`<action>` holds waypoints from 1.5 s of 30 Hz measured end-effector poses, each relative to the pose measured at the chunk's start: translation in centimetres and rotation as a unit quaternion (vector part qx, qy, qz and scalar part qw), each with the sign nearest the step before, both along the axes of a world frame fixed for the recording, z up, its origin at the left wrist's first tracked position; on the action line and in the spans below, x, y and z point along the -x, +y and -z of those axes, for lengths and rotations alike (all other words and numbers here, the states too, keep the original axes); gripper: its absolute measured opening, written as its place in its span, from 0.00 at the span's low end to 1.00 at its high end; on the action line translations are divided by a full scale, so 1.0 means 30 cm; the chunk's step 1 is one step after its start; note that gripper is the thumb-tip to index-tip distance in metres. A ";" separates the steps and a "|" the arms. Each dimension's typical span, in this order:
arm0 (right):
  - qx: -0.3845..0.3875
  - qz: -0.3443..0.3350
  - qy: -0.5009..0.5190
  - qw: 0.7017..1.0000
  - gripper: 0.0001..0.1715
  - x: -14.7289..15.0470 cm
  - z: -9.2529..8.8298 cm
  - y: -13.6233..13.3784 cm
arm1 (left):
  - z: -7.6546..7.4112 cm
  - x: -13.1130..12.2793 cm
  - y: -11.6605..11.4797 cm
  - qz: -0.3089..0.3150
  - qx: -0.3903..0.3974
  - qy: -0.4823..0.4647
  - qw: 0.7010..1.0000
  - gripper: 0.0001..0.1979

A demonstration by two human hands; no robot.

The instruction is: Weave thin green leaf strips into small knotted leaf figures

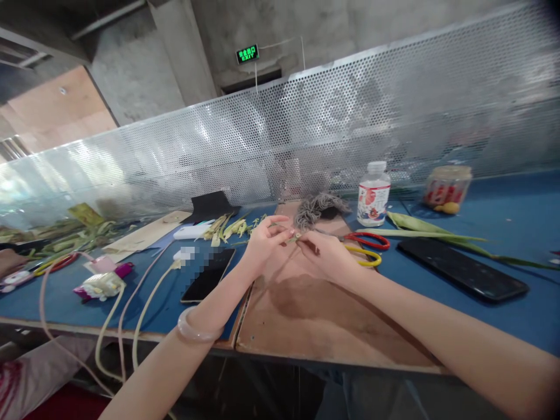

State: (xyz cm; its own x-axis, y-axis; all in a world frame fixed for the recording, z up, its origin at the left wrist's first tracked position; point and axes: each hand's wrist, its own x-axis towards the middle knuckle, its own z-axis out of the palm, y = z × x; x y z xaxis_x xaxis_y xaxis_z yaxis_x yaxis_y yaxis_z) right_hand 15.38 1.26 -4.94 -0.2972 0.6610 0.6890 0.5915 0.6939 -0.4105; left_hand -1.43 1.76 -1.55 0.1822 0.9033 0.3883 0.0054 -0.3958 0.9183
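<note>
Above the bare wooden board (pixel 289 326), my left hand (pixel 263 240) and my right hand (pixel 321 252) meet with fingertips pinched. Between them is a small, thin greenish plant strip (pixel 298 236); its exact shape is too small to make out. Just behind my hands lies a grey bundle of yarn-like strands (pixel 311 211). Beside my right hand are scissor handles, one red (pixel 371 240) and one yellow (pixel 365 256), with the blades hidden. A dark phone (pixel 210 277) lies left of my left forearm.
A clear bottle (pixel 373 195), a jar (pixel 448 186), a long green leaf (pixel 406 223) and a black phone (pixel 464 269) are on the right. Pale husk pieces (pixel 225 228), a charger with cables (pixel 102 284) and leaf scraps (pixel 56 236) lie left. A perforated metal screen (pixel 219 146) stands behind.
</note>
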 end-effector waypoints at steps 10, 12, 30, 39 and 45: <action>0.284 -0.221 0.319 0.877 0.14 -0.012 -0.025 0.015 | -0.006 0.002 -0.021 0.060 0.042 0.034 0.997 0.23; 0.318 -0.254 0.345 0.846 0.15 -0.016 -0.024 0.024 | -0.007 -0.001 -0.026 0.068 0.039 0.060 0.995 0.22; 0.441 -0.217 0.335 0.804 0.07 -0.001 0.009 0.028 | 0.009 -0.004 -0.015 0.026 -0.037 0.162 0.986 0.23; 0.403 -0.133 0.293 0.857 0.04 0.003 0.008 0.034 | 0.028 0.000 0.003 -0.006 0.004 0.123 0.992 0.22; 0.289 -0.092 0.195 0.933 0.05 0.004 0.006 0.017 | 0.038 0.013 0.006 -0.028 0.029 0.164 0.986 0.21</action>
State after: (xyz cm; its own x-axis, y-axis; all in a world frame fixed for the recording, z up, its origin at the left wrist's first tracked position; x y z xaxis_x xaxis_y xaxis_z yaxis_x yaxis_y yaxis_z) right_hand 15.26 1.78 -5.13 -0.2442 0.9178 0.3130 0.2118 0.3655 -0.9064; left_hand -1.82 1.93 -2.70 0.2390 0.9344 0.2642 0.3251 -0.3334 0.8850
